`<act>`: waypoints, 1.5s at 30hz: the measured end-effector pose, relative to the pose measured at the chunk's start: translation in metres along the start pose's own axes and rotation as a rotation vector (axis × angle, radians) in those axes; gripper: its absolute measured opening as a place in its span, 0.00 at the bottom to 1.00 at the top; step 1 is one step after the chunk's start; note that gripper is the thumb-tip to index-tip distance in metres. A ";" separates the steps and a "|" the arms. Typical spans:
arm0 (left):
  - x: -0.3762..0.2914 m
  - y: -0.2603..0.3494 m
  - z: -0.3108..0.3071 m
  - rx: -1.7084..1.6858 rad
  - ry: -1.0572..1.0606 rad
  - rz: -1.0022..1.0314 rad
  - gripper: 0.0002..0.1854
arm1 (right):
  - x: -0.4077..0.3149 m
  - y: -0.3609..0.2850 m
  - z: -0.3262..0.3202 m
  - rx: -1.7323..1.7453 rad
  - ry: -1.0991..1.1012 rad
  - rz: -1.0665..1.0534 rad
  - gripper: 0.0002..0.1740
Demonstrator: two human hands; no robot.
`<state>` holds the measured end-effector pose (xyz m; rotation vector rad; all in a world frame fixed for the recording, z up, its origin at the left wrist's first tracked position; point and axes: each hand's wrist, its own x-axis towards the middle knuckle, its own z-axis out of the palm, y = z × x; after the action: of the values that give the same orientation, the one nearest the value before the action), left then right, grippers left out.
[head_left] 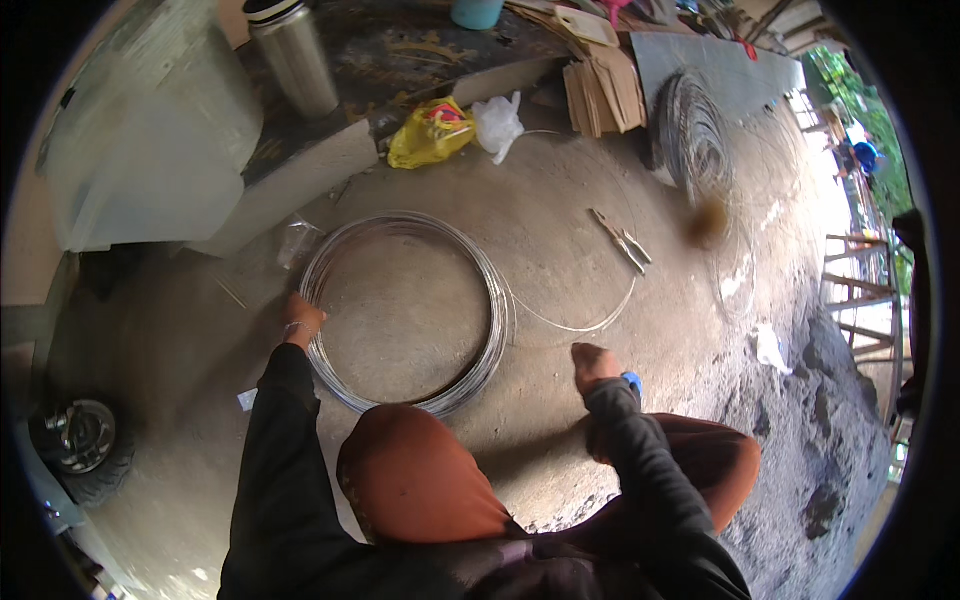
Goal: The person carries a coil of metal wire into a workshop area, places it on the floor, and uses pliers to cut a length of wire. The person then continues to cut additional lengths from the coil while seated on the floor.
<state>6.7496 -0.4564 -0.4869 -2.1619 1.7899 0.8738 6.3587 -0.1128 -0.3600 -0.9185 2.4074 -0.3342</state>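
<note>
A coil of metal wire [495,300] lies on the ground before me. My left hand [304,319] is closed around the coil's left side and wears a thin bracelet. A loose strand of wire [581,330] curves out from the coil's right side towards a pair of pliers [621,240] lying on the ground. My right hand [596,365] is below that strand, apart from the coil; its fingers are too unclear to tell whether they hold anything.
A larger wire bundle [694,139] is at the upper right, near cardboard pieces [604,94]. Yellow [431,135] and white plastic bags [497,124] lie by the ledge. A steel flask [292,60] stands upper left, a wheel [86,442] lower left, a dark gravelly heap [810,450] right.
</note>
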 end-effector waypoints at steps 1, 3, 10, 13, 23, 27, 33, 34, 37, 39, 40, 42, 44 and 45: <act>-0.001 0.000 0.000 -0.010 0.007 0.027 0.33 | -0.002 0.010 0.020 -0.023 -0.048 0.054 0.18; 0.000 0.004 0.003 -0.018 0.016 0.044 0.32 | -0.008 0.049 0.067 -0.097 -0.126 0.150 0.17; 0.000 -0.011 0.002 -0.022 0.092 0.123 0.31 | -0.039 0.058 0.106 -0.130 -0.122 0.461 0.19; 0.011 -0.040 0.002 -0.213 0.065 0.107 0.30 | -0.040 0.070 0.110 -0.135 -0.147 0.440 0.19; -0.126 0.027 -0.088 -0.505 0.063 0.255 0.15 | -0.026 0.089 0.131 -0.172 -0.089 0.441 0.17; -0.194 0.067 -0.150 -0.524 0.105 0.334 0.12 | -0.018 0.084 0.137 0.028 -0.015 0.553 0.15; -0.292 0.123 -0.227 -0.183 0.382 0.744 0.11 | -0.005 0.059 0.131 0.179 -0.023 0.652 0.15; -0.300 0.125 -0.234 -0.143 0.454 0.844 0.10 | -0.001 0.060 0.133 0.150 -0.032 0.627 0.16; -0.311 0.126 -0.265 -0.021 0.520 0.926 0.10 | 0.008 0.074 0.155 0.068 -0.051 0.557 0.18; -0.316 0.137 -0.278 0.040 0.549 0.964 0.10 | 0.015 0.104 0.177 0.021 -0.037 0.538 0.19; -0.317 0.126 -0.282 0.075 0.577 0.935 0.10 | 0.012 0.086 0.162 -0.003 -0.059 0.548 0.21; -0.316 0.095 -0.288 0.068 0.653 0.874 0.10 | -0.003 0.029 0.107 -0.039 -0.037 0.700 0.24; -0.315 0.086 -0.290 0.047 0.711 0.869 0.10 | -0.014 0.012 0.074 -0.041 0.030 0.700 0.29; -0.315 0.084 -0.291 0.046 0.748 0.869 0.10 | -0.017 0.010 0.068 -0.030 0.074 0.662 0.31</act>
<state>6.7320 -0.3639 -0.0604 -1.7417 3.1684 0.0667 6.4025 -0.0969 -0.4130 -0.0844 2.6208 -0.0789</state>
